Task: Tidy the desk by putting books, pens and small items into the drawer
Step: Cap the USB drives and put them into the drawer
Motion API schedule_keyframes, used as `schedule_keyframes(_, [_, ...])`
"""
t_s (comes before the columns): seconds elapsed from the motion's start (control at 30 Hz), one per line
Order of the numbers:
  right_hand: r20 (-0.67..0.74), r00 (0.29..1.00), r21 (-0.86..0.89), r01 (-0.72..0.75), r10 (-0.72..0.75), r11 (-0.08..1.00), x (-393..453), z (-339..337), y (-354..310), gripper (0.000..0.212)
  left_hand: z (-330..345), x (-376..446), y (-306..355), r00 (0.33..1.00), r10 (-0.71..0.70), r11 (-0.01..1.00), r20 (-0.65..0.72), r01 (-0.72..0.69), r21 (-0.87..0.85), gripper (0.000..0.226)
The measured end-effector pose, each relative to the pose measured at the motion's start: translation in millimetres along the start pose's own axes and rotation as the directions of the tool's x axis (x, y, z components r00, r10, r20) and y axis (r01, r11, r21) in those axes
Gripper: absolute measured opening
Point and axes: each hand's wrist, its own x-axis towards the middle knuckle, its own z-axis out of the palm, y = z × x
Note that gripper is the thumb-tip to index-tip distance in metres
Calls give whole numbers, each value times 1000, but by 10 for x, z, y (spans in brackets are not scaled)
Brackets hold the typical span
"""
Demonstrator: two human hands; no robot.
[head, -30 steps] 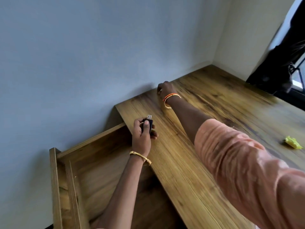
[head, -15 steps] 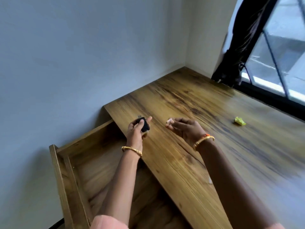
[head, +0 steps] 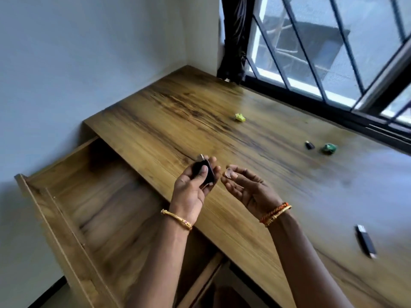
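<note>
Left grip (head: 191, 187) closed round black USB device (head: 205, 173), held above tabletop (head: 169, 121) edge, just right of open drawer (head: 106, 210). Right grip (head: 246, 185) pinching small clear cap (head: 229, 173) beside it, presumably for refitting before stowing. Remaining on tabletop at right: yellow scrap (head: 240, 117), green scrap (head: 329, 148), black stick (head: 366, 241).

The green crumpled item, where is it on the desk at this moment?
In the head view the green crumpled item lies on the desk at the far right, near the window frame, just right of a small dark item.
</note>
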Motion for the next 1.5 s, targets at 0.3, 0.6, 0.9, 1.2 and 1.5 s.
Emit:
schedule_keyframes(0.3, [-20,991,-199,123,-129,972,-515,-328,-59,45,43,-318,-349,995,-6,885,97,-40,464,25])
schedule_keyframes(0.6, [-91,978,-214,167,-190,963,-715,-427,119,26,43,-472,-454,997,6,784,81,-55,618,22])
schedule_keyframes(0.9, [-95,975,-349,158,-202,924,-712,-465,209,21,-15,-501,-493,998,-7,721,63,-38,692,25])
schedule_keyframes(1.2, [-114,976,-502,106,-187,858,-713,-419,238,11,-62,-517,-566,1000,-3,730,4,0,683,20])
schedule_keyframes(1.5, [-136,983,-630,6,-119,777,-641,-427,206,8,-121,-445,-630,999,-25,681,-37,44,731,17])
